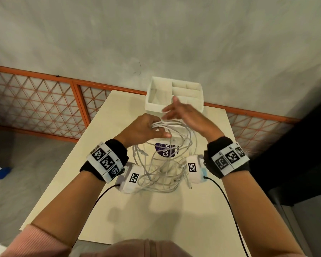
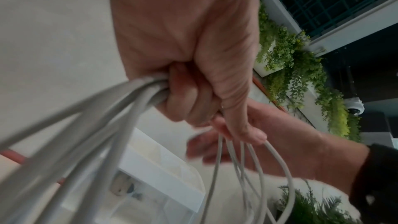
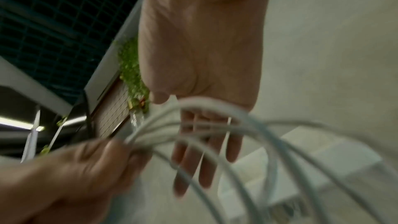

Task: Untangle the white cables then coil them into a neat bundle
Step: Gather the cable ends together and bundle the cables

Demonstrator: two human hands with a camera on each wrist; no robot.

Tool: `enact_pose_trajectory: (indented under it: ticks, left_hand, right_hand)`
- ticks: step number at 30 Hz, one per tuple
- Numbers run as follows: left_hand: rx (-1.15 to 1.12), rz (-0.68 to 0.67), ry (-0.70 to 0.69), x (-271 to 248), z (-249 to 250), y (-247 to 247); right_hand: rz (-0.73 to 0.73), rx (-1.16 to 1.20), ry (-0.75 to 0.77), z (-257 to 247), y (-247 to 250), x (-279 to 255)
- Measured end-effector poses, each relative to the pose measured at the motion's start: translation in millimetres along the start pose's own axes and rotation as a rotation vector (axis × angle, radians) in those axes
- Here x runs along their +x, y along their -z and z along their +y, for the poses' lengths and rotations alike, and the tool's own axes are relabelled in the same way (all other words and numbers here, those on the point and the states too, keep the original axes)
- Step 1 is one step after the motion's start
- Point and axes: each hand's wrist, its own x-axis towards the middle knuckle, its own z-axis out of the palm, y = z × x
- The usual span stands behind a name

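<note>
Several loops of white cable [image 1: 174, 127] are gathered in my left hand [image 1: 146, 128], whose fingers are curled tight round the strands [image 2: 120, 101] above the cream table [image 1: 93, 138]. The loops hang down from the fist to a loose tangle of white cables [image 1: 161, 175] lying on the table between my wrists. My right hand [image 1: 182, 114] is raised just right of the left, fingers straight [image 3: 200, 159] and spread, holding nothing; cable loops [image 3: 215, 125] pass across in front of its palm. Whether they touch the palm is unclear through motion blur.
A white divided organiser box [image 1: 174, 93] stands at the table's far edge, right behind my hands. A white card with a purple round label [image 1: 165, 149] lies under the cables. Black leads [image 1: 224, 199] run from both wrist units off the near edge. Orange lattice railing [image 1: 44, 101] lies beyond.
</note>
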Motion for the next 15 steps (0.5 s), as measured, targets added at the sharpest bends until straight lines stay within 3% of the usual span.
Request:
enact_pose_trajectory:
  ticks: [2, 7, 12, 15]
  left_hand:
    - [0.007, 0.004, -0.022, 0.7, 2.2, 4.5]
    - [0.080, 0.037, 0.005, -2.7, -4.9, 14.9]
    - [0.023, -0.034, 0.045, -7.0, -1.4, 16.6]
    - [0.080, -0.009, 0.023, -5.0, -3.2, 17.8]
  right_hand:
    - [-0.158, -0.110, -0.064, -4.1, -11.7, -3.8]
    - [-0.289, 0.007, -0.039, 3.4, -12.4, -7.7]
    - [-0.337, -0.017, -0.025, -1.8, -1.9, -7.8]
    - [-0.370, -0.064, -0.003, -3.9, -1.0, -7.6]
